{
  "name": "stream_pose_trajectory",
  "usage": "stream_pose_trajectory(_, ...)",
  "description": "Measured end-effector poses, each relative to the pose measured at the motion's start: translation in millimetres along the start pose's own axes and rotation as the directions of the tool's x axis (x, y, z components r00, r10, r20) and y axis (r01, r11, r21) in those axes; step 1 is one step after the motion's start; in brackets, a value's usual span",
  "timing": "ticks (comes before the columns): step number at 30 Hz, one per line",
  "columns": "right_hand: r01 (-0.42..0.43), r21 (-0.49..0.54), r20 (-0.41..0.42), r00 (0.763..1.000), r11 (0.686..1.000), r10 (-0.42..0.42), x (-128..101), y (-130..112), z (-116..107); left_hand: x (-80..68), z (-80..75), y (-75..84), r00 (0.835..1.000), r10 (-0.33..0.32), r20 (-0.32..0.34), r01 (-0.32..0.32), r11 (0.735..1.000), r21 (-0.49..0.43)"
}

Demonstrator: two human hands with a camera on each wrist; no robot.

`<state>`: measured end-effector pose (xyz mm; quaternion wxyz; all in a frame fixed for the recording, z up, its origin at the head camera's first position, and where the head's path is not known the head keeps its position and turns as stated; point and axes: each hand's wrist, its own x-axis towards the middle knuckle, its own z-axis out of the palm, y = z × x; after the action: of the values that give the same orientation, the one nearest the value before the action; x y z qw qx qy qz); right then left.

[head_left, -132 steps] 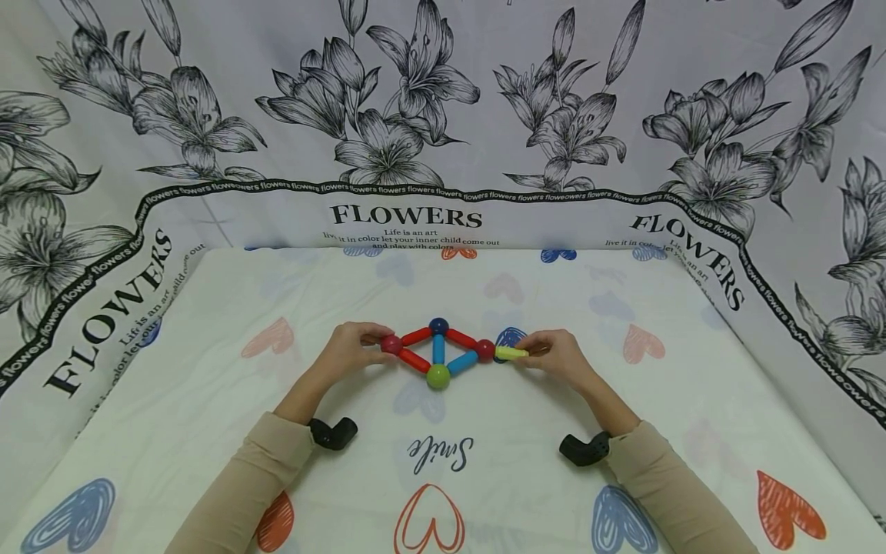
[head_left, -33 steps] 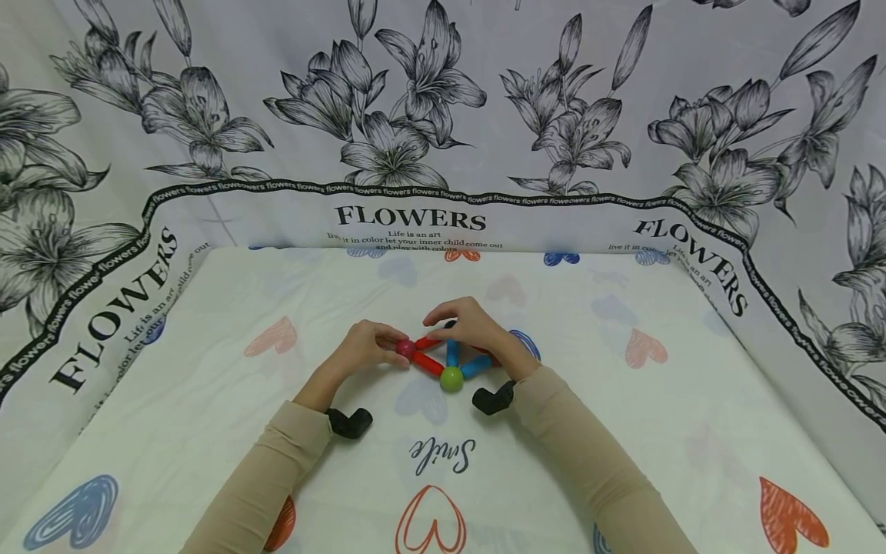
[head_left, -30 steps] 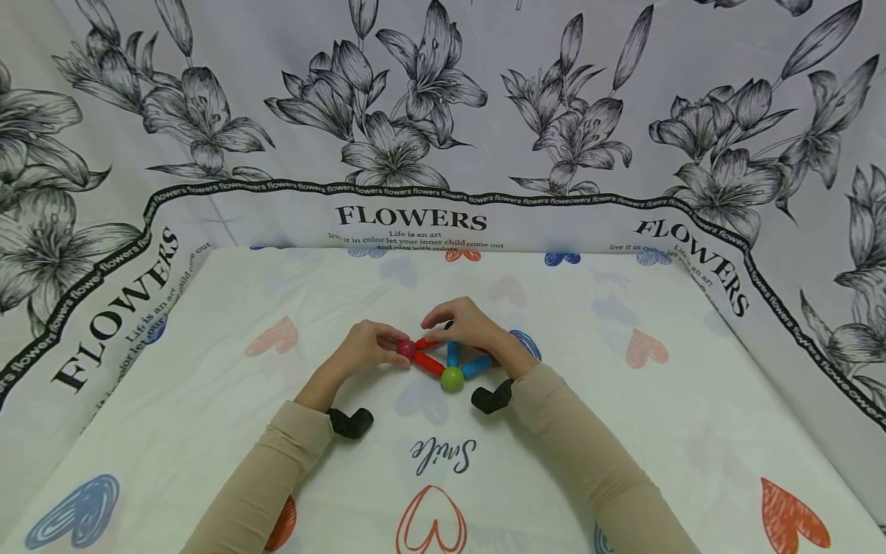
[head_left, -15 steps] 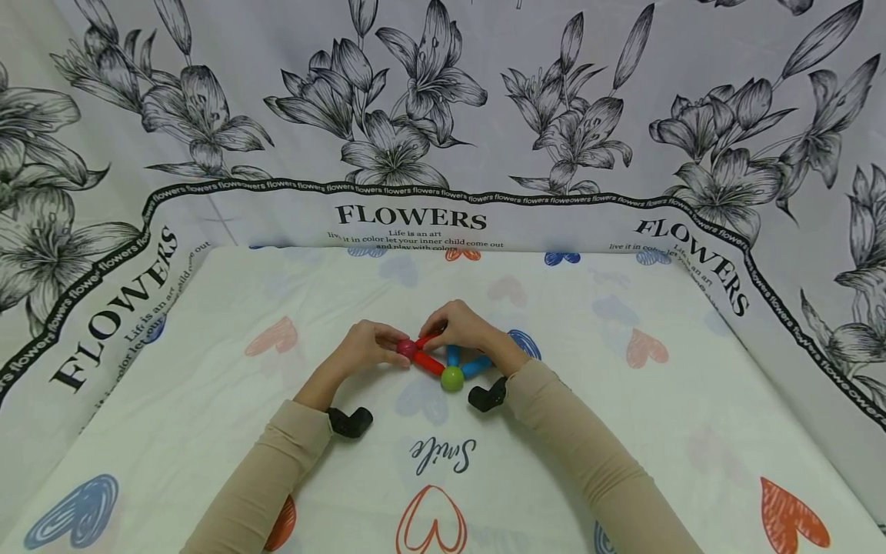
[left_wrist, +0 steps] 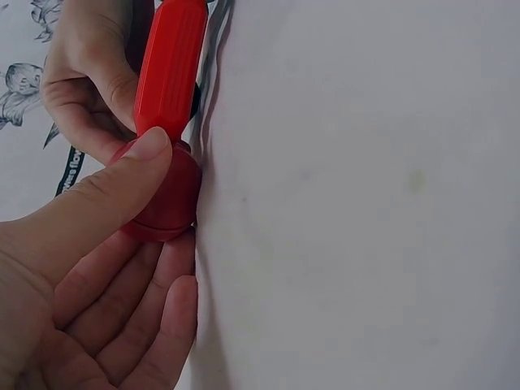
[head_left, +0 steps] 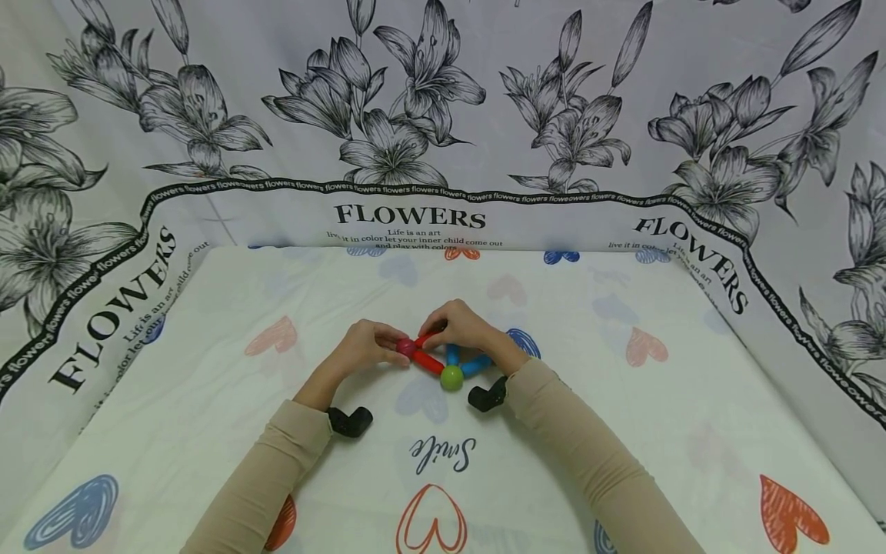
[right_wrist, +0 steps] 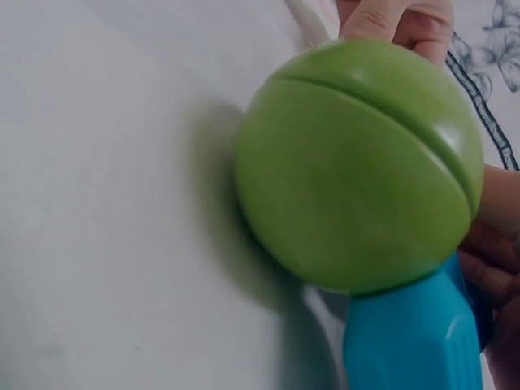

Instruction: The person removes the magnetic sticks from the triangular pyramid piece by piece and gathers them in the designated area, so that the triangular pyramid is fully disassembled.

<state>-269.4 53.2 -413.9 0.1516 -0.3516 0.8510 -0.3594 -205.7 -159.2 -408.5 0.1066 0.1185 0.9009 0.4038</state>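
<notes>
A flat figure of rods and balls lies on the heart-print cloth (head_left: 623,431). My left hand (head_left: 396,344) pinches its dark red ball (head_left: 405,348) at the left corner; in the left wrist view the thumb (left_wrist: 122,187) lies over that ball (left_wrist: 166,207). My right hand (head_left: 434,334) reaches across the figure and grips the upper red rod (head_left: 424,339), which also shows in the left wrist view (left_wrist: 166,69). A second red rod (head_left: 429,363) runs to the green ball (head_left: 451,377), seen close up as a green ball (right_wrist: 357,171) joined to a blue rod (right_wrist: 410,341). My right hand hides the far ball.
Black camera mounts sit at my left wrist (head_left: 349,422) and right wrist (head_left: 487,398). A floral "FLOWERS" cloth (head_left: 415,115) rises behind the table and along both sides. The word "Smile" and a red heart outline (head_left: 429,519) are printed near the front edge.
My right hand left the figure's right end, where it held a yellow rod, and now grips the upper red rod. The yellow rod is out of view. My left hand stayed put.
</notes>
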Motion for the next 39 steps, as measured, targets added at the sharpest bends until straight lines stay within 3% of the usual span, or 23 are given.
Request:
stream_pose_trajectory(12, -0.104, -0.013, -0.072, 0.992, 0.995, 0.103, 0.0, -0.7, -2.2, 1.6, 2.8, 1.4, 0.999, -0.041, -0.009, 0.041, 0.999, 0.004)
stream_pose_trajectory(17, -0.091, 0.01, -0.085, 0.992, 0.996, 0.091, -2.3, 0.8, -2.1, 1.0, 1.8, 1.2, 0.999, -0.041, -0.01, 0.041, 0.999, 0.011)
stream_pose_trajectory(24, -0.076, 0.077, -0.189, 0.978, 0.994, 0.089, -12.1, -1.7, -1.1, 0.4, 1.0, 1.7, 1.0, -0.018, -0.009, 0.018, 1.0, 0.01)
stream_pose_trajectory(30, -0.015, 0.109, -0.256, 0.966, 0.994, 0.042, -21.8, -6.8, -0.1, 0.7, 0.8, 1.3, 1.0, -0.009, -0.015, 0.009, 1.0, 0.014)
stream_pose_trajectory(39, -0.044, 0.176, -0.192, 0.978, 0.983, 0.078, -34.6, -18.4, 4.8, 1.2, 1.0, 2.1, 0.999, -0.031, -0.011, 0.031, 0.999, 0.02)
